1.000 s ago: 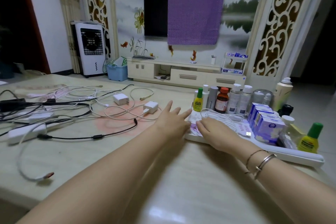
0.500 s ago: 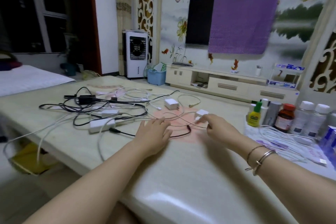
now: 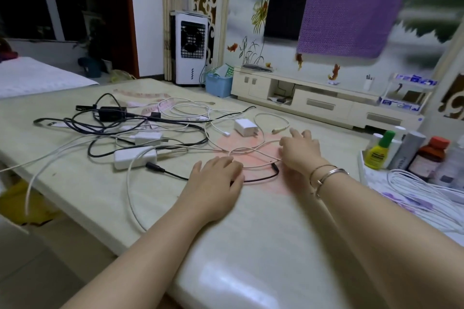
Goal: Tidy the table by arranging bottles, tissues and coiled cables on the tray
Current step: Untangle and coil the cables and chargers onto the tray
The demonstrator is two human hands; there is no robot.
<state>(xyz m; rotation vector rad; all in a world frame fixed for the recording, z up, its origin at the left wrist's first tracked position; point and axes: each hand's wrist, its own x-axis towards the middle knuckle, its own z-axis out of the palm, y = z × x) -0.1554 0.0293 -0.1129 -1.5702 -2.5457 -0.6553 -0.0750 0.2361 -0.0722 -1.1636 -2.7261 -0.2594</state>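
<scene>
Glossy cream table (image 3: 251,246), thin white cable (image 3: 251,151) looped beside both hands, left hand (image 3: 216,178) flat, fingers relaxed, right hand (image 3: 300,150) grip indeterminate, shifted nearer since earlier, white plastic tray (image 3: 362,170) at right.

— What does the person wear on the arms?
— No sleeves show; both forearms are bare up to the picture's edge.
— Any jewellery?
— Two thin metal bangles (image 3: 326,174) circle the right wrist, one silvery, one slimmer.
— And the hands?
— The left hand (image 3: 216,178) and right hand (image 3: 301,150) show no rings or gloves.
</scene>
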